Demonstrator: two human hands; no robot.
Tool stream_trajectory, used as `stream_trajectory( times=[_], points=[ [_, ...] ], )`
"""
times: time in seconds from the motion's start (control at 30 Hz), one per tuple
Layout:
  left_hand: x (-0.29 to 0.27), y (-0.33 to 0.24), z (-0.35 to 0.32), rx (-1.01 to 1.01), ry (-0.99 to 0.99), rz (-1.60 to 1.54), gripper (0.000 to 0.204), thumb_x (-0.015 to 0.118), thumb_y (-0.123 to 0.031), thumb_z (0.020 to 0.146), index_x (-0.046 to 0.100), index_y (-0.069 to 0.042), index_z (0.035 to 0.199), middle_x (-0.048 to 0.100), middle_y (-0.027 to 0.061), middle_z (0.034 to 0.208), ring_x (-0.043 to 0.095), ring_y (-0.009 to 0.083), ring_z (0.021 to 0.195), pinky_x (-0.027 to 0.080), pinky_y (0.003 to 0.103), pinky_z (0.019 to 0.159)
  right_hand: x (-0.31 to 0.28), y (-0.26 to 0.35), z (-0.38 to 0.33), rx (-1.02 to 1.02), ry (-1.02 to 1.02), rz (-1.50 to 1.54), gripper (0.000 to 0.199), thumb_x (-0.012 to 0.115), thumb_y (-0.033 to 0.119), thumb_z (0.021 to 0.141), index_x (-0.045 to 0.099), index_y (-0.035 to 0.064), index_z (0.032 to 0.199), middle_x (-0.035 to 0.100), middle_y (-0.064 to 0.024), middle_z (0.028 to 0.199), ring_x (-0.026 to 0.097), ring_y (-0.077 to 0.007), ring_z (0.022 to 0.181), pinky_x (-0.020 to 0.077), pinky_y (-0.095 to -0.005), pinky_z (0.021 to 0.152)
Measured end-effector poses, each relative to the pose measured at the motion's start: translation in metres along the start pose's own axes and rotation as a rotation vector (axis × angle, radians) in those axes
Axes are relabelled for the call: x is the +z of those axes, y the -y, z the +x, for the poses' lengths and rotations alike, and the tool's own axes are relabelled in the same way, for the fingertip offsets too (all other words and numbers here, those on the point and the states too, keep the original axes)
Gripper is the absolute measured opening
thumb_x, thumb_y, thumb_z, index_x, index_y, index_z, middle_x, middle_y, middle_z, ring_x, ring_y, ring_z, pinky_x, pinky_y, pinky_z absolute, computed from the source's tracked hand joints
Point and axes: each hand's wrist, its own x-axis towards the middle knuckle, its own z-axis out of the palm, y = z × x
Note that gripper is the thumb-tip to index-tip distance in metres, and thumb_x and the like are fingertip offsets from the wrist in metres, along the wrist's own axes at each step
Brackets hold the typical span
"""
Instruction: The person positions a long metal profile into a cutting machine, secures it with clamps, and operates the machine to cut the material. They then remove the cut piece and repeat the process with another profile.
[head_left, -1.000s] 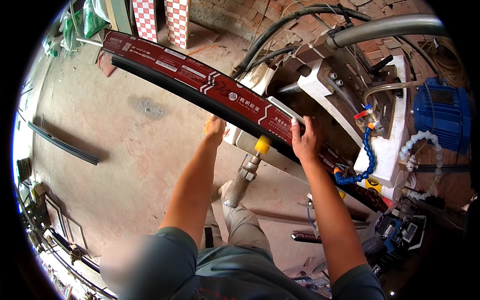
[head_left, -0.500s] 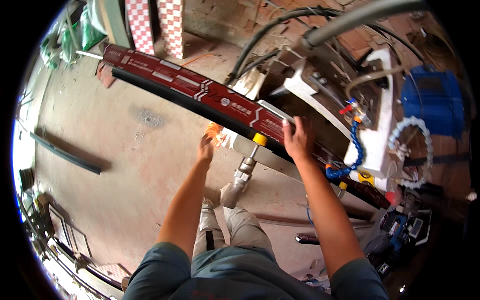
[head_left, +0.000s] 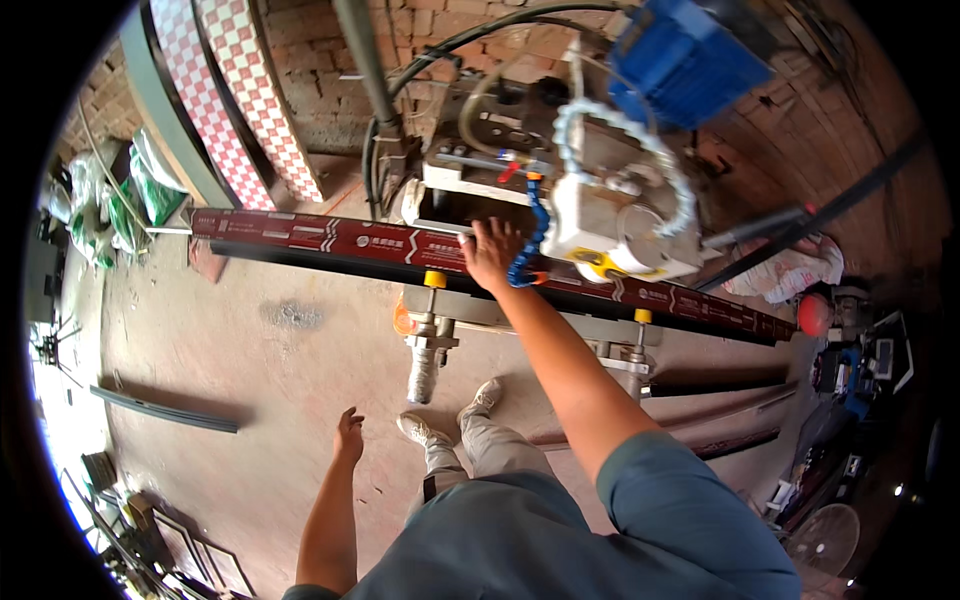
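My right hand (head_left: pixel 490 252) lies on a long dark-red printed profile (head_left: pixel 380 240), its fingers spread over the far edge. The hand is beside a blue segmented coolant hose (head_left: pixel 530 235) with an orange nozzle. A black strip (head_left: pixel 330 262) runs along the near side of the profile. Two clamps with yellow caps, a left clamp (head_left: pixel 435 280) and a right clamp (head_left: pixel 642 316), stand against that near side. My left hand (head_left: pixel 348 435) hangs low over the floor, apart from the profile. It is empty, with its fingers loosely bent and partly apart.
Behind the profile stands a white-and-grey machine (head_left: pixel 590 225) with a blue box (head_left: pixel 685 60) above it. Checkered panels (head_left: pixel 240 80) lean at the back left, near green-and-white bags (head_left: pixel 150 180). A dark strip (head_left: pixel 165 408) lies on the floor at left; a fan (head_left: pixel 825 535) is at lower right.
My left hand has dropped away from beside the left clamp, down toward my side. The right hand stays at the profile. The view has turned, so the profile now lies more level across it.
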Motion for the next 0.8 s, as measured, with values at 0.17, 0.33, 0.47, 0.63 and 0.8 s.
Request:
stream_trajectory(
  times=[0.17, 0.33, 0.47, 0.63, 0.8],
  points=[
    [-0.014, -0.040, -0.050, 0.015, -0.017, 0.072, 0.049, 0.042, -0.001, 0.086, 0.052, -0.004, 0.134, 0.067, 0.0156, 0.115, 0.063, 0.0257, 0.106, 0.049, 0.037, 0.093, 0.013, -0.015, -0.015, -0.154, -0.330, 0.112, 0.057, 0.045, 0.038, 0.099, 0.043, 0.0017, 0.143, 0.044, -0.0269, 0.142, 0.042, -0.0478, 0.128, 0.0305, -0.0548, 0.111],
    [-0.001, -0.052, -0.086, 0.017, -0.058, 0.065, 0.049, 0.041, 0.000, 0.086, 0.053, -0.004, 0.134, 0.066, 0.0155, 0.117, 0.063, 0.0256, 0.105, 0.049, 0.037, 0.093, -0.026, 0.012, -0.117, -0.245, -0.268, 0.322, 0.053, 0.056, 0.027, 0.096, 0.043, 0.0010, 0.140, 0.041, -0.0239, 0.145, 0.045, -0.0441, 0.126, 0.0350, -0.0522, 0.106],
    [0.009, -0.084, -0.085, 0.073, -0.101, 0.032, 0.048, 0.042, 0.000, 0.086, 0.054, -0.003, 0.133, 0.065, 0.0166, 0.121, 0.062, 0.0251, 0.110, 0.048, 0.037, 0.097, -0.049, -0.013, -0.222, -0.331, -0.240, 0.481, 0.041, 0.063, 0.016, 0.091, 0.054, 0.0005, 0.127, 0.050, -0.0196, 0.135, 0.047, -0.0385, 0.125, 0.0369, -0.0479, 0.106],
    [-0.027, -0.140, -0.036, 0.406, -0.284, -0.290, 0.034, 0.046, 0.001, 0.095, 0.057, 0.001, 0.128, 0.064, 0.0111, 0.121, 0.059, 0.0201, 0.112, 0.044, 0.034, 0.101, -0.102, -0.077, -0.286, -0.241, -0.294, 0.584, 0.020, 0.058, 0.010, 0.091, 0.064, 0.0002, 0.107, 0.060, -0.0179, 0.117, 0.056, -0.0367, 0.110, 0.0455, -0.0447, 0.095],
    [-0.079, -0.332, -0.017, 0.791, -0.371, -0.427, 0.040, 0.058, -0.022, 0.096, 0.059, -0.001, 0.130, 0.063, 0.0113, 0.124, 0.060, 0.0208, 0.112, 0.045, 0.037, 0.098, -0.188, -0.138, -0.254, -0.001, -0.545, 0.603, 0.023, 0.048, 0.011, 0.098, 0.064, -0.0017, 0.109, 0.064, -0.0174, 0.106, 0.060, -0.0310, 0.102, 0.0464, -0.0377, 0.091]
  ],
)
